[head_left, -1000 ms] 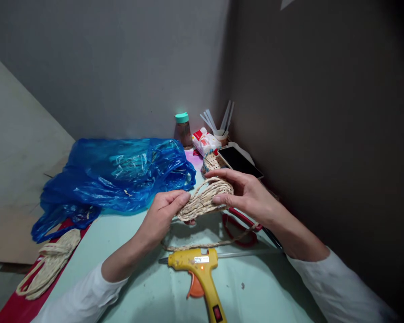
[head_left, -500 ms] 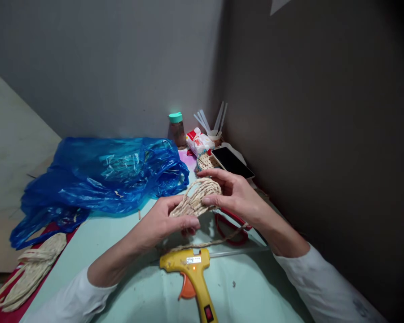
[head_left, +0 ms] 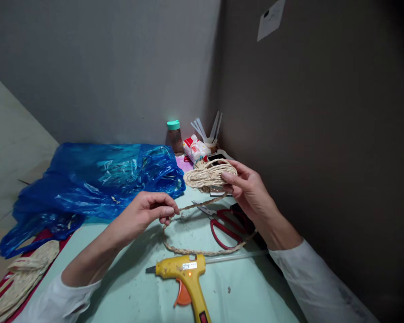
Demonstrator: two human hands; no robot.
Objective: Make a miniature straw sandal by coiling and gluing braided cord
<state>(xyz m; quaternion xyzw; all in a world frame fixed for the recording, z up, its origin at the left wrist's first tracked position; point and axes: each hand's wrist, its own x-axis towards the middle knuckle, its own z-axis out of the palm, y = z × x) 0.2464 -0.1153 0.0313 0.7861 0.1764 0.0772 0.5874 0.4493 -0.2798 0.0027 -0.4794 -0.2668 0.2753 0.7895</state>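
Note:
My right hand (head_left: 247,190) holds a flat coil of braided straw rope (head_left: 209,175) up above the table, near the back right corner. The loose tail of that rope (head_left: 188,249) runs down from the coil and loops over the green table top. My left hand (head_left: 147,211) pinches the tail between thumb and fingers, a little left of and below the coil. A yellow hot glue gun (head_left: 185,273) lies just in front of the loop, its light on.
Red-handled scissors (head_left: 224,222) lie under my right wrist. A crumpled blue plastic bag (head_left: 94,179) fills the back left. A bundle of straw braid (head_left: 18,278) lies at the left edge. A green-capped jar (head_left: 173,134), a packet and a cup of sticks stand in the corner.
My hands have parted: the right lifted the coil up and to the right, the left let go of the coil and slid down onto the loose tail. The scissors now show.

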